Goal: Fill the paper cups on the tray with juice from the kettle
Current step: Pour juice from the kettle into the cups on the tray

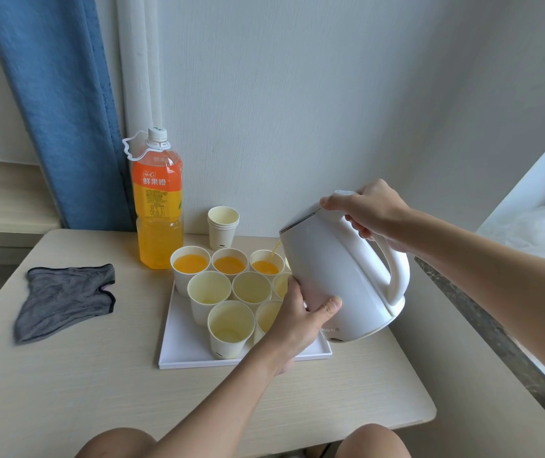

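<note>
Middle-row cup [281, 285], centre right: mostly behind kettle [340, 269]. Front-row cup [266, 315]: right half behind left hand [297, 322]. Kettle spout: hidden by its own body. Bottle [158, 206] label, small print: illegible. Curtain [59, 110], upper left: cut by top edge. Plastic bag [541, 226], far right: cut by right edge.

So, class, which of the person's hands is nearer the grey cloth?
Left. The left hand holds the kettle, right of the grey cloth; the right hand grips the handle, farther right.
</note>
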### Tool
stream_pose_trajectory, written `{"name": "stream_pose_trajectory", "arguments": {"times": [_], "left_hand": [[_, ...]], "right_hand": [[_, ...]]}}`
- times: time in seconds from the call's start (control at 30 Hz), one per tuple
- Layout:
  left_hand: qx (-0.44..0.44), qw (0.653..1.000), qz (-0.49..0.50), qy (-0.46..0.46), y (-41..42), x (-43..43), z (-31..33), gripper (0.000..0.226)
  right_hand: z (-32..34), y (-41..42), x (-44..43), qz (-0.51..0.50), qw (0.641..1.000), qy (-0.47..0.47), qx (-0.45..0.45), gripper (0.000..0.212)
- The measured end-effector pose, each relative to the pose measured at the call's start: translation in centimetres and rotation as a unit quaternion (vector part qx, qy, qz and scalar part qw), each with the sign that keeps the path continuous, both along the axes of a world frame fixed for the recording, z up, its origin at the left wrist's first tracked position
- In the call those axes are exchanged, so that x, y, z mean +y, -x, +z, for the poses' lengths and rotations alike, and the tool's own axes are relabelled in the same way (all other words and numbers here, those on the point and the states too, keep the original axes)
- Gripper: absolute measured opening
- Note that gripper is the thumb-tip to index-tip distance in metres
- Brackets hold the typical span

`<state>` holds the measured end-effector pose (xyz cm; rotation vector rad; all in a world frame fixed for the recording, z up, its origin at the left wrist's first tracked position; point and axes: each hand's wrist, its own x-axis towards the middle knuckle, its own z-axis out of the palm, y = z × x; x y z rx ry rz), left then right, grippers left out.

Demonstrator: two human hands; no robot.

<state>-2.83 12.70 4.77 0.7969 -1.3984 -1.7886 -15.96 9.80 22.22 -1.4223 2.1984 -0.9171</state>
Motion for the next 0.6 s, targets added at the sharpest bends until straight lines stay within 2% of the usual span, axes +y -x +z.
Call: {"name": "stream_pose_trajectory", "arguments": {"times": [0.6], "left_hand": [[-0.005,1.000,0.001,0.003,-0.12,-0.23,0.14,0.051]], "right_hand": [[0.12,-0.32,-0.15,-0.005,1.000,0.002,0.009,0.044]]}}
